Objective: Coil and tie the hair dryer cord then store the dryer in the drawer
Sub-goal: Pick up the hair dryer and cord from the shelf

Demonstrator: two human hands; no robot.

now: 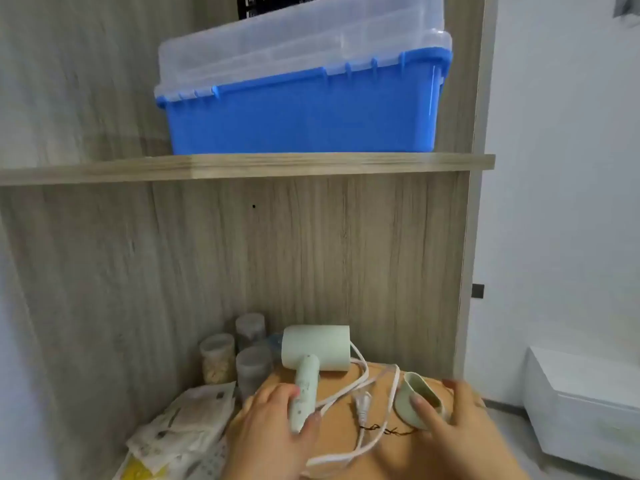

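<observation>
A pale green hair dryer (317, 346) lies on a brown surface (341, 386) in the lower shelf bay, barrel toward the back wall. My left hand (273, 427) grips its handle from the left. Its white cord (349, 396) runs loose in loops across the surface, with the plug (363, 405) lying between my hands. A thin dark twist tie (384, 429) lies near the cord. My right hand (453, 420) curls its fingers and thumb round the pale green nozzle attachment (417, 393) at the right.
Three lidded jars (218, 358) stand behind and left of the dryer. Paper packets (183, 431) are piled at the lower left. A blue bin with a clear lid (304, 109) sits on the wooden shelf (242, 166) above. A white cabinet (585, 403) stands at the right.
</observation>
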